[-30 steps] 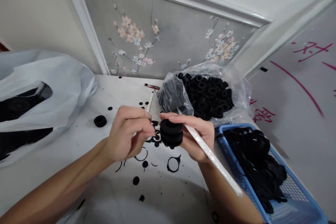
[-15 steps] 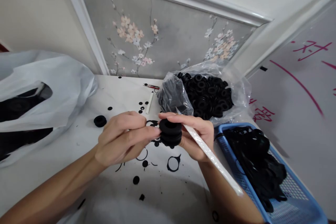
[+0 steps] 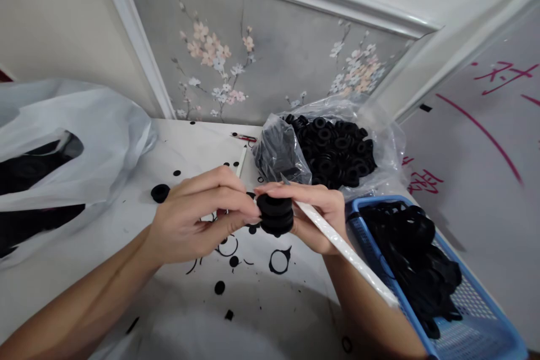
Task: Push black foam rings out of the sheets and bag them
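Note:
A black rubber grommet (image 3: 276, 218) with a groove round its middle is held up over the table between both hands. My left hand (image 3: 198, 216) is closed, thumb and forefinger pinched at the grommet's left edge. My right hand (image 3: 318, 216) grips its right side, fingers along the top and thumb below. That same hand also carries a craft knife (image 3: 343, 253) with a white wrapped handle slanting back over the forearm; its pointed blade shows above the fingers. Another grommet (image 3: 160, 193) lies on the table left of my left hand.
Behind my right hand, a clear plastic bag (image 3: 278, 143) holds many black grommets (image 3: 333, 149). A blue basket (image 3: 476, 304) with black rubber pieces stands at right. A white bag (image 3: 97, 124) sits at left. Black scraps, a thin rubber ring (image 3: 279, 261) and a white pen (image 3: 242, 160) lie about.
My left hand has shifted slightly and turned, its thumb now showing below the forefinger at the grommet's left edge. My right hand, the knife and the grommet have hardly moved.

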Tool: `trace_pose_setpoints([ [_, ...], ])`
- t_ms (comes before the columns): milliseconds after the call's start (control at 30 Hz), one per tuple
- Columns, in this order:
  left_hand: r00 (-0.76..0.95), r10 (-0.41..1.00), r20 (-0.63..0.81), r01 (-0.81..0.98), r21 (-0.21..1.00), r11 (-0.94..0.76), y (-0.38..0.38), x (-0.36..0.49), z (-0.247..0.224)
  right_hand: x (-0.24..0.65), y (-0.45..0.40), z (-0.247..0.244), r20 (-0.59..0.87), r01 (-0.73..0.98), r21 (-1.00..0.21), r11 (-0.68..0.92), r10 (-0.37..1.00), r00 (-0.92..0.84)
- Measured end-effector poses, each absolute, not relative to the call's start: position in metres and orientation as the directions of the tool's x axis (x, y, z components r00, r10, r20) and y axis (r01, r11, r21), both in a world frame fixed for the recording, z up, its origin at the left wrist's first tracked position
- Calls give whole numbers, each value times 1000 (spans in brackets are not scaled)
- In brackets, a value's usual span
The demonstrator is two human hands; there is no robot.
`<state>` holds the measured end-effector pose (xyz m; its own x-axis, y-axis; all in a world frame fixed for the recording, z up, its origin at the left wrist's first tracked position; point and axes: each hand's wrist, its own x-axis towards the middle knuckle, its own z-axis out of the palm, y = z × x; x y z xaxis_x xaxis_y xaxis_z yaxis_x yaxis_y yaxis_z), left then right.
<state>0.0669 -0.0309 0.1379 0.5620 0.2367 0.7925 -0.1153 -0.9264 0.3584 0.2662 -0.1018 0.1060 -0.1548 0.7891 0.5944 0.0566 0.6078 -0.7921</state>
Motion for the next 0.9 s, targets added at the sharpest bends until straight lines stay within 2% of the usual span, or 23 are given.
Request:
trace_pose_setpoints([
  [100, 572, 235, 786, -84, 342, -936, -32, 65, 137, 264, -101, 103, 572, 15, -815, 579, 809, -133],
  [233, 531, 180, 828, -45, 240, -970, -35, 59, 137, 261, -101, 101, 522, -48, -853, 520, 847, -102],
  [333, 402, 320, 858, 1, 349, -937, -27, 47, 138, 259, -102, 103, 473, -101, -880, 464, 876, -97],
  [433, 275, 515, 812, 177, 484, -857, -4, 26, 127, 259, -102, 105, 438, -126, -896, 426, 895, -90],
  [467, 374, 572, 730, 294, 492, -819, 5, 17, 119, 259, -102, 106, 435, -121, -897, 424, 896, -84],
  [500, 472, 658, 586, 448, 483, -752, 14, 7, 109, 259, -102, 106, 433, -107, -899, 425, 898, -77],
  [533, 473, 776, 417, 636, 447, -629, 22, -4, 97, 259, -102, 106, 434, -91, -899, 428, 898, -68],
  [567, 486, 825, 288, 740, 366, -564, 28, -16, 84, 259, -101, 105, 438, -80, -898, 434, 897, -59],
  [633, 529, 839, 128, 810, 219, -544, 35, -39, 59, 258, -100, 104, 461, -83, -886, 457, 886, -42],
  [700, 516, 856, -25, 844, 185, -503, 36, -57, 38, 257, -99, 102, 487, -106, -870, 482, 873, -29],
  [767, 483, 873, -61, 865, 190, -465, 37, -67, 25, 256, -99, 101, 508, -114, -857, 503, 861, -25],
  [900, 475, 879, -38, 856, 251, -451, 44, -64, 25, 256, -99, 103, 533, -106, -843, 528, 845, -27],
])
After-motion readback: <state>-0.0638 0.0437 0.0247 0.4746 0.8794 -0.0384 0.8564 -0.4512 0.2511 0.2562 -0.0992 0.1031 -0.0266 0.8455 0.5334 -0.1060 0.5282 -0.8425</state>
